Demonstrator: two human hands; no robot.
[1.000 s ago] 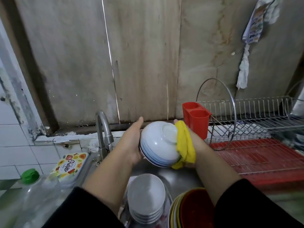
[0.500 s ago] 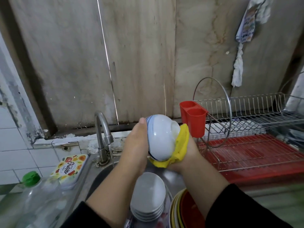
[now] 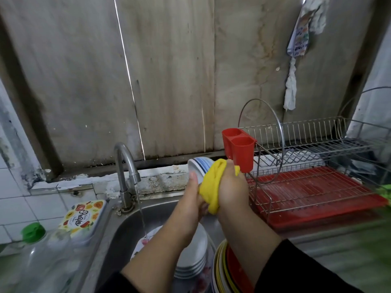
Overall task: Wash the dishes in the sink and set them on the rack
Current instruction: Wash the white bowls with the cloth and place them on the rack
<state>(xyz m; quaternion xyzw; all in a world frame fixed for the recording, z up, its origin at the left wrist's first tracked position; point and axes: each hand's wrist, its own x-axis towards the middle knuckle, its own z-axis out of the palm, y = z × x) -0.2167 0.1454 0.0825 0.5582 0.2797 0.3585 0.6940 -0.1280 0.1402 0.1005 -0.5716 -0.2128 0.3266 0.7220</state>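
A thin stream runs from the faucet [image 3: 124, 163] into the steel sink [image 3: 118, 233], where a stack of white plates [image 3: 195, 259] and a pile of coloured bowls [image 3: 227, 269] sit beneath the forearms; a wire dish rack [image 3: 313, 166] with a red cutlery holder [image 3: 240, 150] stands to the right. Above the sink, the left hand [image 3: 191, 205] grips the blue-striped white bowl [image 3: 197, 167], thumb on its rim. The right hand [image 3: 231, 188] curls its fingers [image 3: 229, 166] around a yellow cloth [image 3: 211, 185] pressed against the bowl.

A green-capped clear bottle [image 3: 36, 256] stands beside a fruit-printed box [image 3: 83, 216] — cloths [image 3: 298, 51] hang above.
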